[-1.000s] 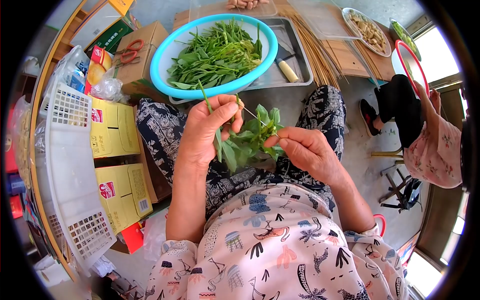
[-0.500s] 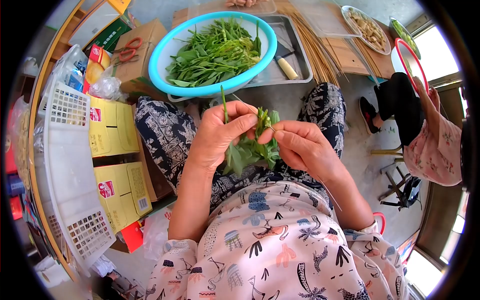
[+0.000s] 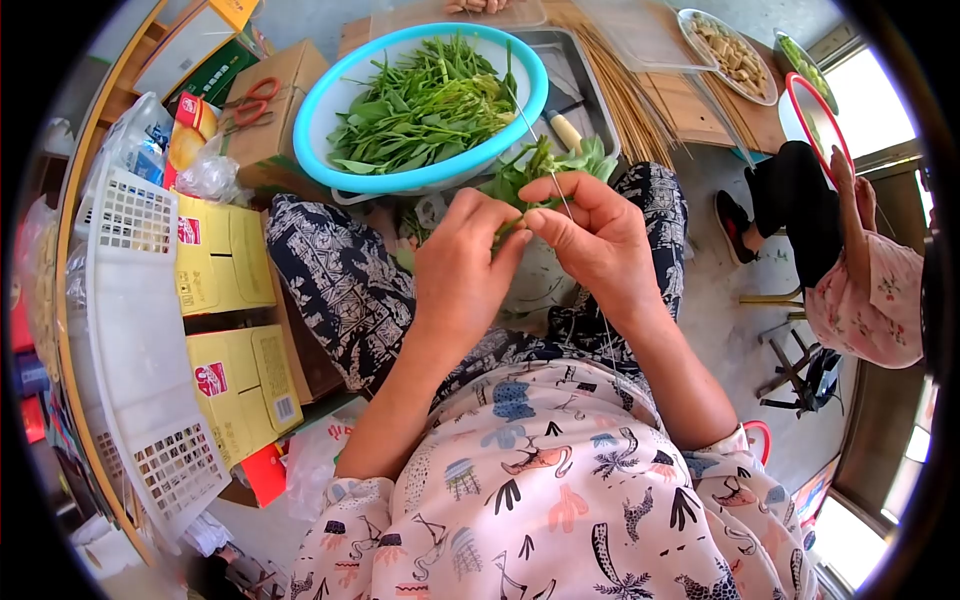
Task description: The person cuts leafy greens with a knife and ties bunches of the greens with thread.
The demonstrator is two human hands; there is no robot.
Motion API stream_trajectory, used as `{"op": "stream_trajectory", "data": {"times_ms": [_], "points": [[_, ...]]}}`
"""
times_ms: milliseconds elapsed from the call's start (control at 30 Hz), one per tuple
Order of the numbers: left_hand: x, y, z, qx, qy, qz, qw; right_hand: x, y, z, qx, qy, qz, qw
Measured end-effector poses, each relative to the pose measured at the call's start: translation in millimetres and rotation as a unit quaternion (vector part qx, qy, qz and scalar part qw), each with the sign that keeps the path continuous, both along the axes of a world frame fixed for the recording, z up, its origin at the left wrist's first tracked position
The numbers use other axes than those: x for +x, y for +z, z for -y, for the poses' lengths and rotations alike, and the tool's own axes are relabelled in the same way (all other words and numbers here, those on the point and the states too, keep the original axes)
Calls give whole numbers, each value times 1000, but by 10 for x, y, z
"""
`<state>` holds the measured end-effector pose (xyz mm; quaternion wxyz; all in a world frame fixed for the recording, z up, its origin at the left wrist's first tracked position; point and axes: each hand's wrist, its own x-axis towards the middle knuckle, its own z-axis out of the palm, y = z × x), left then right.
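Observation:
My left hand [image 3: 462,268] is closed in a pinch on a short green stem [image 3: 508,226], just left of my right fingertips. My right hand [image 3: 600,245] is closed around a thin skewer [image 3: 562,195], which slants up past the bowl rim and down toward my shirt. A bunch of leafy greens [image 3: 545,163] sits on the upper part of this skewer, above my right fingers. Beyond both hands stands a blue-rimmed bowl [image 3: 312,165] heaped with loose leafy greens [image 3: 425,110].
Behind the bowl lie a metal tray [image 3: 603,110] with a light-handled knife [image 3: 564,130] and several thin sticks [image 3: 630,110]. Red scissors [image 3: 262,90] rest on a cardboard box [image 3: 285,125]. Yellow boxes [image 3: 225,255] stand left. Another person's hand [image 3: 852,195] shows at right.
The bunch of greens has moved from below my hands to above the right one. My right hand has risen slightly, its grip turned. My left hand now pinches a stem at the right fingertips.

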<state>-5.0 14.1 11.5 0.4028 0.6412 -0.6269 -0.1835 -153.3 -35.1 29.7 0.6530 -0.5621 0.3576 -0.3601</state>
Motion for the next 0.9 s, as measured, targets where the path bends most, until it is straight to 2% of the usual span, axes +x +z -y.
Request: {"op": "stream_trajectory", "data": {"times_ms": [100,167,200,267,300,533,667,900], "points": [[-20,3,-10,11,-16,16,1000,25,-36,11,4,-12,46,999],[-36,-34,4,-12,-41,-164,986,4,-50,34,12,-17,44,999],[-31,-27,7,-12,-43,-164,985,-15,-55,44,20,-22,41,999],[16,6,0,64,-67,-397,913,-47,-69,50,24,-20,43,999],[27,25,11,63,-77,-424,900,-55,-72,51,29,-15,46,998],[147,-29,50,82,-73,-480,870,-119,48,-14,40,-27,-8,999],[259,-28,119,46,-31,-519,853,-232,85,-115,24,16,-72,997],[298,4,170,85,-28,-602,794,-279,196,-238,3,66,-132,989]]}}
